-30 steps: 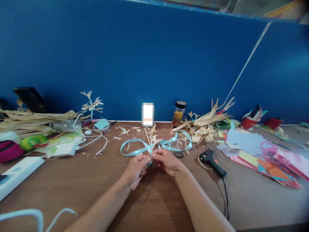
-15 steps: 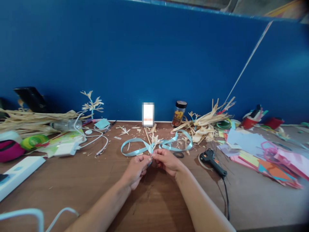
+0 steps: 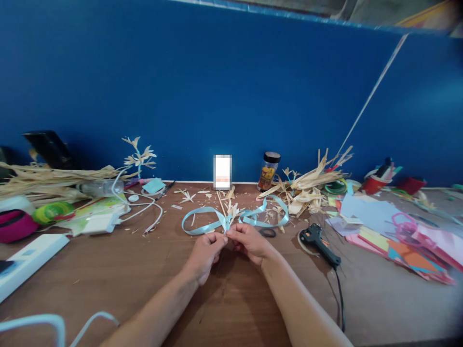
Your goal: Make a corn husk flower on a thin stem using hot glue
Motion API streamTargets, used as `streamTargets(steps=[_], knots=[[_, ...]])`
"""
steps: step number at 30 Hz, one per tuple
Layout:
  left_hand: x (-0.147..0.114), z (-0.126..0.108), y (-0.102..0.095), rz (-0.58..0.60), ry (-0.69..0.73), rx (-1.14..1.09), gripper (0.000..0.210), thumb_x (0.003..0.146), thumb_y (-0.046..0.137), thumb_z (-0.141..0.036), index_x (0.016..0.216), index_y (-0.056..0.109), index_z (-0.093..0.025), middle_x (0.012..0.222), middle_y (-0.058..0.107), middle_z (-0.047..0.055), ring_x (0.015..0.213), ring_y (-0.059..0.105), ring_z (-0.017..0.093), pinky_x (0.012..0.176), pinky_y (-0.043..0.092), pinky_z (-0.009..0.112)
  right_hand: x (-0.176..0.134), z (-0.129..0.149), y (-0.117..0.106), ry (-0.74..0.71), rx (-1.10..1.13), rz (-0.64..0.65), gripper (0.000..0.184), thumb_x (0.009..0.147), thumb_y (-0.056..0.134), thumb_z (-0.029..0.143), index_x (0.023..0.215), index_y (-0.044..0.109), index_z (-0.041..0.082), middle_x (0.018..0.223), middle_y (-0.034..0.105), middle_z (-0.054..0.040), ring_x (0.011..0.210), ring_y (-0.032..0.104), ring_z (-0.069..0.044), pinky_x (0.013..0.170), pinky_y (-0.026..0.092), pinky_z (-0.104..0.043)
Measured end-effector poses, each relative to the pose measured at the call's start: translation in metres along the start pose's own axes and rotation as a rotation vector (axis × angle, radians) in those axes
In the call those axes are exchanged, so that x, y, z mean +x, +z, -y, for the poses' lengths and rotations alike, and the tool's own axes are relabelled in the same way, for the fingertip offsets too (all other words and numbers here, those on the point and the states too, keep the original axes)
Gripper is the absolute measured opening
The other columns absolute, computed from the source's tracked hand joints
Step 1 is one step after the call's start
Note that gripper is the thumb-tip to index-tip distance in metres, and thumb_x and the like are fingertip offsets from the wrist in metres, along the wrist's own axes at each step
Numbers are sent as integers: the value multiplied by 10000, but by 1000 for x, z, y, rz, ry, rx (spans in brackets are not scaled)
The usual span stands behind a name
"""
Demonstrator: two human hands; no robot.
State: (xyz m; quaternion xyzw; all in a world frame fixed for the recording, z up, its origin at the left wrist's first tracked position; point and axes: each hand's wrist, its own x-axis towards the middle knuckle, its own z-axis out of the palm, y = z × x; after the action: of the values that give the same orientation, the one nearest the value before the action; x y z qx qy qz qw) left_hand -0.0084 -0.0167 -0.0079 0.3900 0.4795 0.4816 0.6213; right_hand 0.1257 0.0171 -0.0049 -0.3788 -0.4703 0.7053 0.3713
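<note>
My left hand (image 3: 209, 253) and my right hand (image 3: 249, 242) meet at the middle of the table, thumbs and forefingers pinched close together. Between them they grip the lower end of a light-blue ribbon (image 3: 203, 228), right where it meets a small flower of pale dried husk (image 3: 232, 210). The ribbon spreads in a loop to the left and in curls to the right, lying on the tabletop. The exact spot under the fingertips is hidden. Just beyond the right hand lies a small dark ring-shaped thing (image 3: 267, 233).
A black glue gun (image 3: 320, 243) with its cord lies to the right, beside coloured paper (image 3: 372, 214). A lidded jar (image 3: 268, 171) and dried husks (image 3: 311, 185) stand behind. Leftward are a white power strip (image 3: 34, 265), cables and a finished-looking husk flower stem (image 3: 139, 156).
Both hands stay at the same place. The left fingertips have shifted slightly, and the fingers remain pinched together. The view has moved a little.
</note>
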Motion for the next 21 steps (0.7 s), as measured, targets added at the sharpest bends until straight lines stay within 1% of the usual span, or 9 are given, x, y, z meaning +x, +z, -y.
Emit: streamTargets(steps=[3,7,13,21], knots=[[0,-1,1,-23,8,12,229,637,614,-323,582,491,-137,398,276,-108,350,185,9,354,123,155,1,-1,0,-3,-11,-16,251,613,671,343,635,510,151,525,448,56,455,355,-44,452,258,-184],[1,0,-1,-9,5,9,222,651,606,-317,589,488,-139,400,275,-108,349,179,9,354,115,158,2,-2,-2,6,-12,-18,259,608,674,362,648,525,154,525,445,59,443,345,-40,443,250,-183],[2,2,-3,-5,25,-6,217,661,604,-316,608,493,-138,412,278,-106,357,174,11,355,107,159,2,-3,-4,4,27,-14,256,645,640,387,704,566,149,509,407,61,453,338,-41,434,245,-169],[1,0,-1,10,21,2,214,651,613,-318,615,504,-137,411,283,-106,355,176,10,355,110,155,2,-2,-5,10,0,-16,252,642,644,380,702,565,149,508,415,59,449,340,-40,439,253,-169]])
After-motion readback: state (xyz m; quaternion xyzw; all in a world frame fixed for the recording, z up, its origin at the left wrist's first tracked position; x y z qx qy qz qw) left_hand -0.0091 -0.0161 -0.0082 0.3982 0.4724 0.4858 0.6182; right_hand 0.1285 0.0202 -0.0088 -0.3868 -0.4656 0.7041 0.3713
